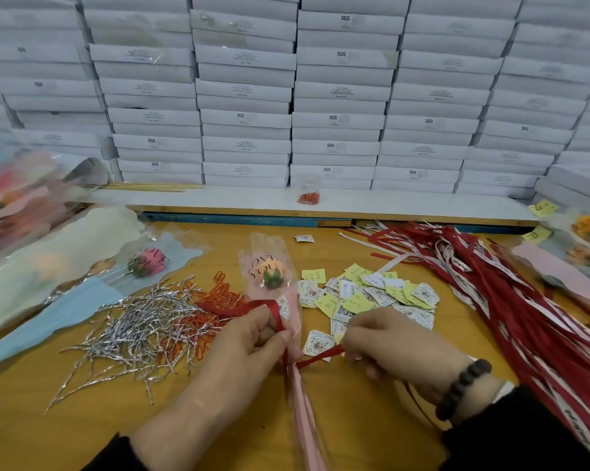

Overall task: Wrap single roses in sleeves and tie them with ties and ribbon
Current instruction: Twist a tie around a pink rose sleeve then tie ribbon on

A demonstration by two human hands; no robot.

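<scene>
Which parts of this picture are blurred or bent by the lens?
Head view: the wrapped flowers at far left are smeared; the box stacks bow outward from wide-angle distortion; the pink sleeve below the hands is motion-blurred; the silver ties look sharp.

Left hand (249, 338): bare, no ring or watch seen; forearm uncovered up to a dark sleeve (113, 453) at the frame's lower edge. Right hand (388, 345): bare; wrist carried a bracelet (463, 385) of round, dark brown, matte beads in a single strand. A black sleeve (524, 433) covered the right forearm behind the bracelet.
</scene>
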